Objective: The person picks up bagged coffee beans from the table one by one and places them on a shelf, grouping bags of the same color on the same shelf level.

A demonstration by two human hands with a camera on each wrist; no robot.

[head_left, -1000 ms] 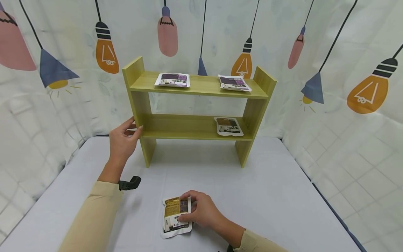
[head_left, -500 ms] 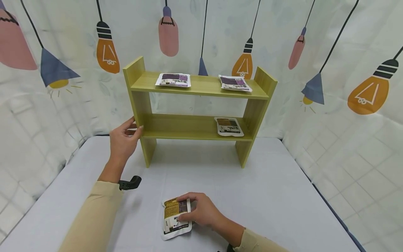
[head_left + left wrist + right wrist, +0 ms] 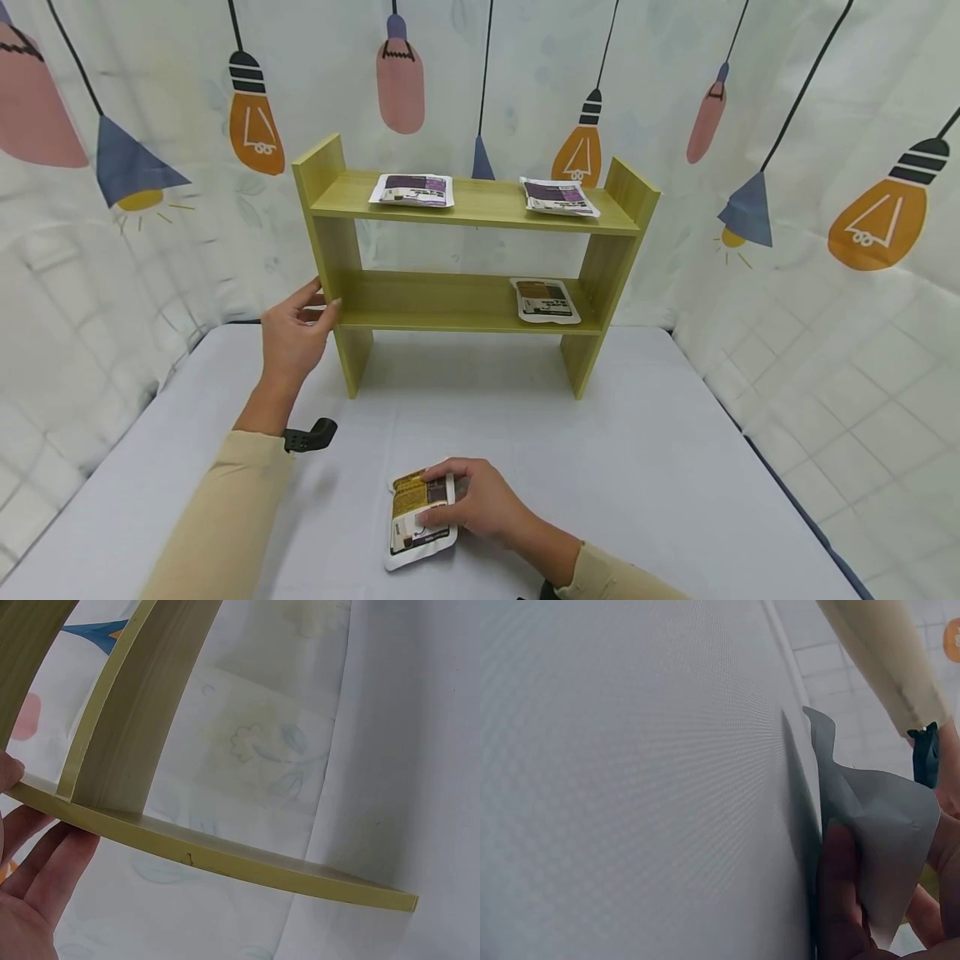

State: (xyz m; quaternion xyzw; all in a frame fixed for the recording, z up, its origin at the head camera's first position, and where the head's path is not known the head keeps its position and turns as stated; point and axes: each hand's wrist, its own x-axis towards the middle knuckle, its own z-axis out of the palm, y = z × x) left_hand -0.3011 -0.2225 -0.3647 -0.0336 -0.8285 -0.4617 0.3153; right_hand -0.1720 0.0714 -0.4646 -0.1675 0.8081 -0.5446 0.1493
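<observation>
A two-tier green wooden shelf (image 3: 465, 321) stands at the back of the white table. My left hand (image 3: 296, 333) grips the edge of its left side panel beside the lower board, thumb in front; the left wrist view shows fingers (image 3: 64, 862) around that panel (image 3: 225, 859). Near the table's front, my right hand (image 3: 483, 504) pinches the right edge of a brown-and-white pouch (image 3: 416, 521), thumb on its printed face. From the right wrist view, the pouch's plain back (image 3: 885, 825) appears bent, with fingers behind it, close to the tabletop.
Two purple-and-white pouches, one left (image 3: 412, 191) and one right (image 3: 559, 197), lie on the upper board. A brown-and-white packet (image 3: 545, 301) lies at the right of the lower board. Behind hangs a lamp-patterned curtain (image 3: 510, 100); the white table (image 3: 637, 467) stretches around the shelf.
My right hand's thumb and fingers have shifted slightly on the pouch, which has barely moved. The left hand keeps its hold on the shelf.
</observation>
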